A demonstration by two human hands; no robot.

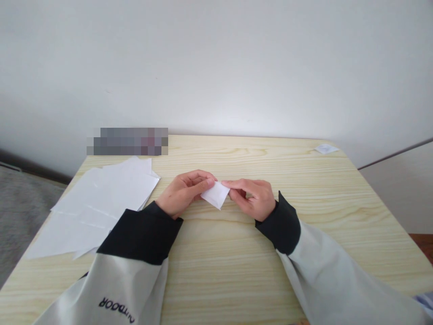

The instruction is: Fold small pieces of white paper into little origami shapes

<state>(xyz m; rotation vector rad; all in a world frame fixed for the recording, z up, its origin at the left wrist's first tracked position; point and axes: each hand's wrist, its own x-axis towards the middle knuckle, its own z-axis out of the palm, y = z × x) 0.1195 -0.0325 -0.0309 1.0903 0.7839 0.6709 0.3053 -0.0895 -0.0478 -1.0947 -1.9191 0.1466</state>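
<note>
Well left of the small folded paper [215,194], overlapping on the pale wood-grain counter [237,266]: a loose spread of white sheets [101,201]. Up and left of the folded paper, near the counter's far edge: a pixelated patch [127,141], contents impossible to tell. Just left of the folded paper, touching it: the left hand [182,193], fingers curled, thumb and fingertips pinching the paper's left corner. Between both hands: the folded paper itself, white, roughly diamond-shaped, one corner pointing down; resting on the counter or just clear of it, cannot tell. Just right of it, also touching: the right hand [253,198], forefinger stretched along the top edge, pinching the right corner, other fingers tucked in. Behind each hand, black cuffs and pale grey sleeves. Well right of the folded paper and farther back, at the counter's far corner: a small white scrap [325,148], lying flat near the plain white wall.
</note>
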